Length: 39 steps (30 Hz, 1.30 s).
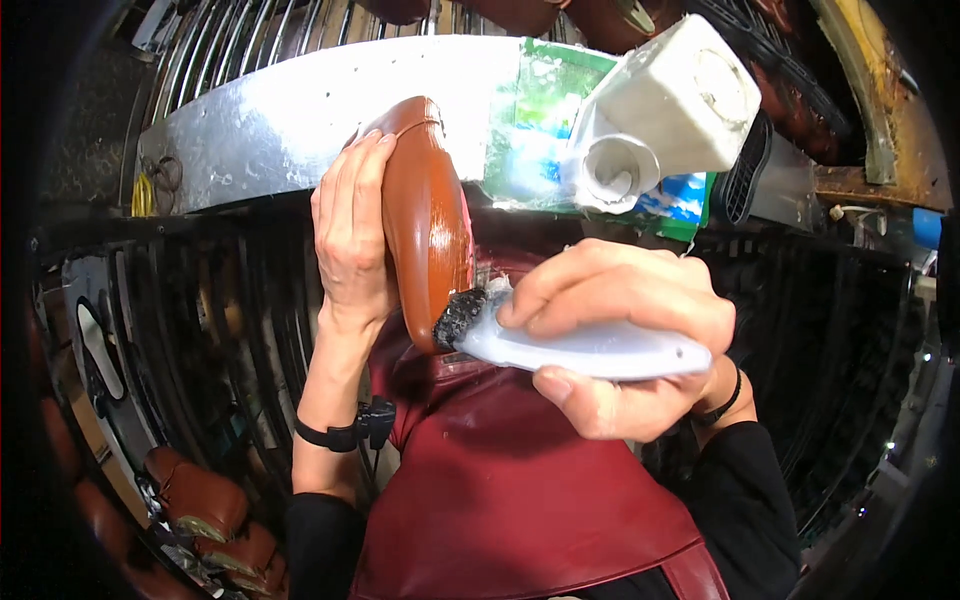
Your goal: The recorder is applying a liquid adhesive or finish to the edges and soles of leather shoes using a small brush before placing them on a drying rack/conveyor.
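My left hand (355,215) is wrapped round the far left side of a brown leather shoe (420,225), held on end over my lap. A wet-looking, glossy band runs along the shoe's right side, and a strip of pink shows at its edge. In my right hand (630,310) is a brush with a pale, whitish handle (590,350), gripped between thumb and fingers. Its dark bristles (460,318) touch the near right end of the shoe, close to the edge.
Beyond the shoe lies a shiny metal bench (280,120). On its right side, a white plastic container (680,95) rests on a green and blue sheet (545,75). More brown shoes (205,495) sit low at left, by dark racks. A dark red apron (500,490) covers my lap.
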### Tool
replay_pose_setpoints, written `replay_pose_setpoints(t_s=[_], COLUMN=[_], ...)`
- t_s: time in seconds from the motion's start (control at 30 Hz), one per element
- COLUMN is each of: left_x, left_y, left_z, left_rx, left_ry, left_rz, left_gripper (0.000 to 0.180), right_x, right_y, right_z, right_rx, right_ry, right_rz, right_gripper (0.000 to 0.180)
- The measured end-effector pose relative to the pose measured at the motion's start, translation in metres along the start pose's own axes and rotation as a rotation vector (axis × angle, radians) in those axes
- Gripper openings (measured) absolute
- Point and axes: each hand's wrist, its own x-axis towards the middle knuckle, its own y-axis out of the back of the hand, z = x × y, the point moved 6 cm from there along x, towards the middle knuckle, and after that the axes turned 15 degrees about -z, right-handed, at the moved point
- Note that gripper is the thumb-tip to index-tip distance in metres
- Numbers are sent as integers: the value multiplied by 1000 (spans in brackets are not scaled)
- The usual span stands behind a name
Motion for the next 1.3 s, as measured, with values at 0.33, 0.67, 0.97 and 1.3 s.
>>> replay_pose_setpoints(t_s=[0.33, 0.67, 0.97, 1.3], left_x=[76, 106, 48, -58], left_y=[34, 22, -5, -41], left_z=[-16, -64, -96, -45], left_rx=[-245, -759, -1314, -1371], left_ry=[78, 111, 287, 493], left_rz=[-183, -378, -8, -27], left_gripper=[67, 89, 84, 67], right_x=[54, 41, -108, -129], right_y=[54, 82, 55, 38], right_z=[-6, 73, 90, 132], right_rx=[-215, -98, -47, 360], right_ry=[126, 47, -317, -534], right_rz=[46, 266, 915, 1190], right_gripper=[25, 27, 16, 19])
